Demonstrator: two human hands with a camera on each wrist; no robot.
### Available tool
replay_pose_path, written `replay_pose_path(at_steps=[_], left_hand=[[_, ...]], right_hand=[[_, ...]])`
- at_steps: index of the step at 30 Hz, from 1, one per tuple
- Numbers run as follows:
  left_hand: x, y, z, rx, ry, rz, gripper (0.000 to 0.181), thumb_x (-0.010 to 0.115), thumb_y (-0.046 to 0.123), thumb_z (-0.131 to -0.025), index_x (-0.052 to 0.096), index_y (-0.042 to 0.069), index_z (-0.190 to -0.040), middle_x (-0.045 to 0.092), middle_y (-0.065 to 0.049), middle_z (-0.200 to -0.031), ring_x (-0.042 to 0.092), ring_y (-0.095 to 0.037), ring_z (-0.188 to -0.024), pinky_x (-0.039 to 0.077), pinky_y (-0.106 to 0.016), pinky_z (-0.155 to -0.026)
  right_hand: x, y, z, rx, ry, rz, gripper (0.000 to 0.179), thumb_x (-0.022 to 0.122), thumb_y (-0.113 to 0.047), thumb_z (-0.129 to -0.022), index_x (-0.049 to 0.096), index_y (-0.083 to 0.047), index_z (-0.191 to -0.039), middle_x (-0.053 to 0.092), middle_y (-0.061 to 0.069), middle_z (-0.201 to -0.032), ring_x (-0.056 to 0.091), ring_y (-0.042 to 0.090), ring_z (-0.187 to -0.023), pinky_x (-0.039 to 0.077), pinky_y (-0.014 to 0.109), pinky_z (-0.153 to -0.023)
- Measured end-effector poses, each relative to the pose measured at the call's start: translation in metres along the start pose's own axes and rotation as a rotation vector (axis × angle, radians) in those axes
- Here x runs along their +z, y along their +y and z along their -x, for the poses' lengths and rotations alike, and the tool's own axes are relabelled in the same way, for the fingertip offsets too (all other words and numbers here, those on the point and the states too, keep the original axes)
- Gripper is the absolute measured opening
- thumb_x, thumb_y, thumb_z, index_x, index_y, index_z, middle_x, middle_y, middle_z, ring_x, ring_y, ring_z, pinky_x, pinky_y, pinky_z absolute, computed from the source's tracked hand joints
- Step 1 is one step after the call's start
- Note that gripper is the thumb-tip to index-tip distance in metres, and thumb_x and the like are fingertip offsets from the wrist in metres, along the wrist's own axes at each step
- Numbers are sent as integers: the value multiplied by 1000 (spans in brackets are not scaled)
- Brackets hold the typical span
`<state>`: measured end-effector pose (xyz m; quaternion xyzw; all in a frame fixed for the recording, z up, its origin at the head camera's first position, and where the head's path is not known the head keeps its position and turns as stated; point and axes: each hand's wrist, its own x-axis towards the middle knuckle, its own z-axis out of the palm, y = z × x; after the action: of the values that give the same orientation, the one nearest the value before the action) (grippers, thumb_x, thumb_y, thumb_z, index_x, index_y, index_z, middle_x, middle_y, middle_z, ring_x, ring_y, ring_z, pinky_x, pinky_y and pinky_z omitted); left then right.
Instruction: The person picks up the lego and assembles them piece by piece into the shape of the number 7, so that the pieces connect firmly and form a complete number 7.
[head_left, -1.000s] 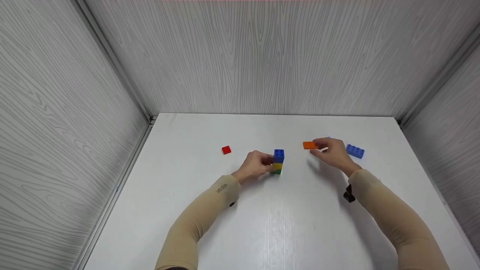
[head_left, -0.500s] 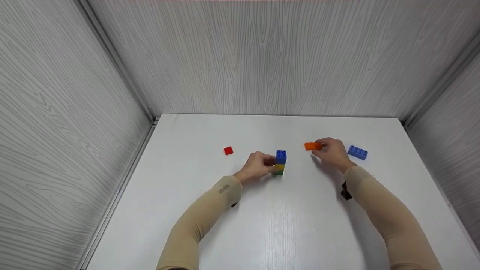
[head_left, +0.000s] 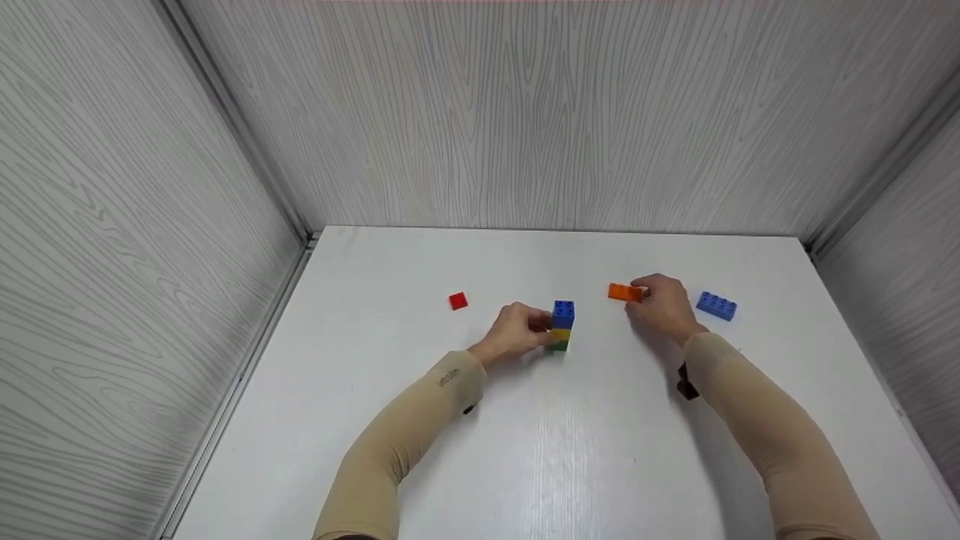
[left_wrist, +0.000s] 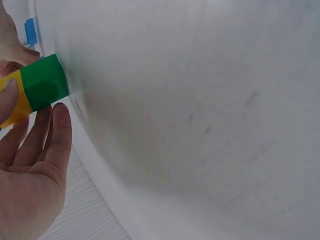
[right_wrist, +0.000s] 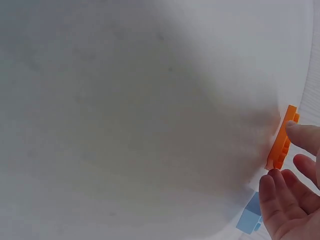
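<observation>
Standing upright near the middle of the white bench (head_left: 562, 450), in the head view, is a tower of studded toy bricks (head_left: 563, 321), blue over yellow over green. The left hand (head_left: 511, 330) pinches it from the left between thumb and fingers. To the right, the right hand (head_left: 666, 309) has the right end of an orange brick (head_left: 621, 292) between thumb and fingertips, parted only by the brick's width. All the pieces look like rigid plastic: probably light, unyielding, hard to break and slightly slick on the smooth sides. The tower is likely best held around its lower layers, since a knock up high could tip it; the low orange brick offers its long sides. A light blue brick (head_left: 717, 305) lies farther right, a small red brick (head_left: 458, 301) well to the left. The bench has a soft sheen, so loose pieces would probably slide easily. Pale wood-grain panels (head_left: 525, 112) enclose it at far, left and right.

From the left wrist, the thumb presses the yellow brick (left_wrist: 24, 102), while the green brick (left_wrist: 45, 82) meets the bench. The fingers reach along the opposite side, only gently bent.

From the right wrist, the thumb tip overlaps the orange brick and the fingertips meet its lower end; how firmly, I cannot tell. Faint specks mark the bench.
</observation>
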<state>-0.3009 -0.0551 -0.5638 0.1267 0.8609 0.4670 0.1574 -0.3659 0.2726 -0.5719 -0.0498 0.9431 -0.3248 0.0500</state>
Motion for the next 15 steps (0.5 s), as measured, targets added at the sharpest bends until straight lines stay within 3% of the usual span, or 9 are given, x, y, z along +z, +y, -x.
replay_pose_path(at_steps=[15], left_hand=[[-1, 0, 0, 34, 3, -20, 41, 80, 20, -105, 77, 9, -144, 83, -6, -134, 76, -19, -119, 62, -41, -115]], right_hand=[[1, 6, -9, 16, -31, 4, 46, 69, -8, -105, 66, 3, -150, 68, 30, -146, 61, 47, -134, 48, 66, -126]])
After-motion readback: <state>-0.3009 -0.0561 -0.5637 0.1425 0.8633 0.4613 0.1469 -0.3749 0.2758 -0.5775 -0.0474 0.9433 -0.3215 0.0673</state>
